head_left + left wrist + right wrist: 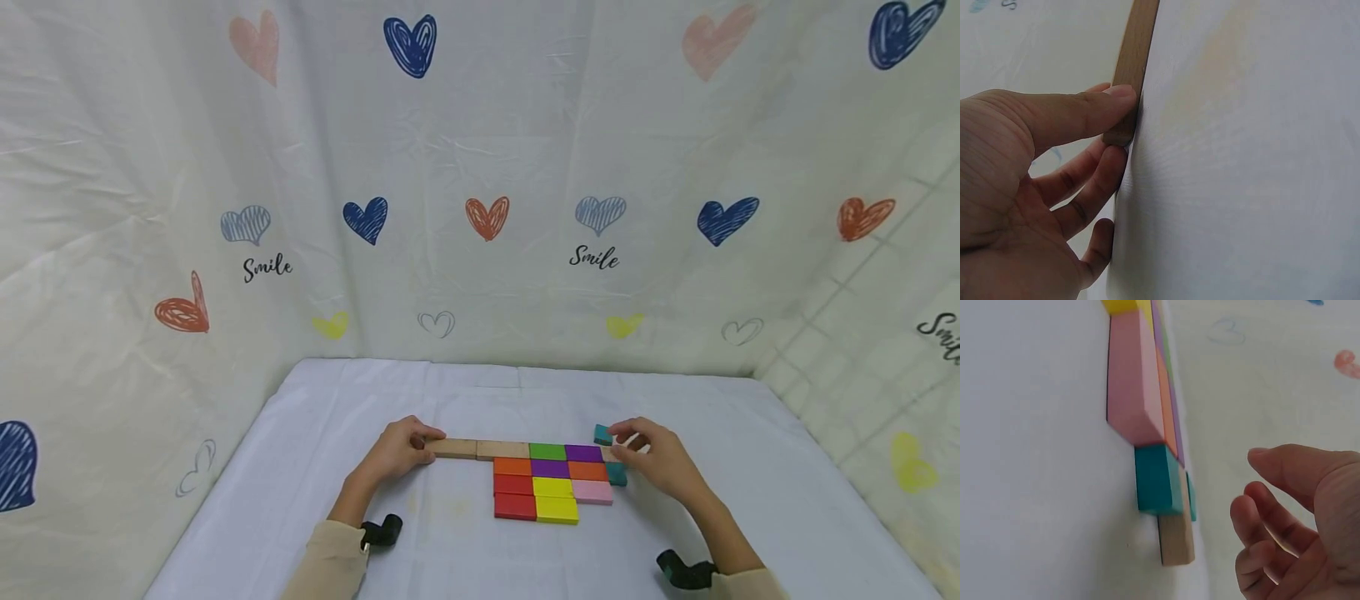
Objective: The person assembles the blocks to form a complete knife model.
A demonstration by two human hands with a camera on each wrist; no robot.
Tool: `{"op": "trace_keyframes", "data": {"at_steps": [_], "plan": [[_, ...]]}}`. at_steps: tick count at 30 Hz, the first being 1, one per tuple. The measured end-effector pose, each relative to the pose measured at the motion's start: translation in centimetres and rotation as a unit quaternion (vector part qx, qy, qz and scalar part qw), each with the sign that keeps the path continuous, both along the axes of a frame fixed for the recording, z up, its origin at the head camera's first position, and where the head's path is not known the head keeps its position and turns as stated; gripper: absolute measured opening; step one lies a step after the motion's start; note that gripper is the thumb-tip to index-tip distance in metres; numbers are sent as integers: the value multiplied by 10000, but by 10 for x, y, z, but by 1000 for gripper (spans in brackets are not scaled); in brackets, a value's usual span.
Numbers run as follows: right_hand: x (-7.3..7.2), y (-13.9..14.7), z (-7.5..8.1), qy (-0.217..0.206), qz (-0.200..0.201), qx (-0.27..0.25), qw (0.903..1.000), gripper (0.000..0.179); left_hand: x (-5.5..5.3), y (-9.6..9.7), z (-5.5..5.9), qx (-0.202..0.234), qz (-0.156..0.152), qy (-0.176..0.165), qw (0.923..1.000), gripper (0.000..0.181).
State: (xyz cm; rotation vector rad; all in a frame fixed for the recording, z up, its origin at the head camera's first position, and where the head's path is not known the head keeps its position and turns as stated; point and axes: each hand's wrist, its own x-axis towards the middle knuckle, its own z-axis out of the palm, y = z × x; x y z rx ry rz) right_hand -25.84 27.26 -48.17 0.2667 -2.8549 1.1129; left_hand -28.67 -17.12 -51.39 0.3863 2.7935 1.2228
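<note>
My left hand point(393, 446) pinches the left end of a plain wooden block point(453, 449); in the left wrist view the thumb lies on the block's side. Another wooden block point(502, 451) continues the row, followed by a green block point(547, 452) and a purple block point(584, 453). A small wooden block point(1176, 540) ends the row. My right hand point(660, 458) is beside that end, fingers loosely bent; the right wrist view shows a gap between it and the blocks. One teal block point(602, 434) lies behind the row, another teal block point(617, 474) in front.
In front of the row lie orange, purple, red, yellow and pink blocks point(592, 492) in touching rows. They rest on a white-covered table point(450, 558). A white curtain point(480, 150) with printed hearts hangs behind and at both sides.
</note>
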Motion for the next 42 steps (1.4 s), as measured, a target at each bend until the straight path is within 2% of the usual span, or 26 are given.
{"op": "trace_keyframes", "data": {"at_steps": [3,8,13,20,31,37,42], "plan": [[-14,6,-2,-193,-103,58,9997,29,0,-1,0,34,-8,-2,10000,33],[-37,12,-6,-572,-17,68,9983,30,1,-1,0,54,-15,38,10000,33],[-51,16,-9,-929,161,110,9955,30,1,0,1,43,-41,39,10000,33],[-59,17,-11,-1085,329,238,9933,33,1,0,2,12,-76,43,10000,33],[-70,20,-20,-1066,222,331,9935,43,1,-1,1,43,-9,-19,10000,33],[-73,20,-21,-926,348,368,9944,49,0,-2,-1,55,-36,35,10000,33],[-71,19,-18,-783,431,426,9951,46,0,-1,-1,69,-26,38,10000,32]]}}
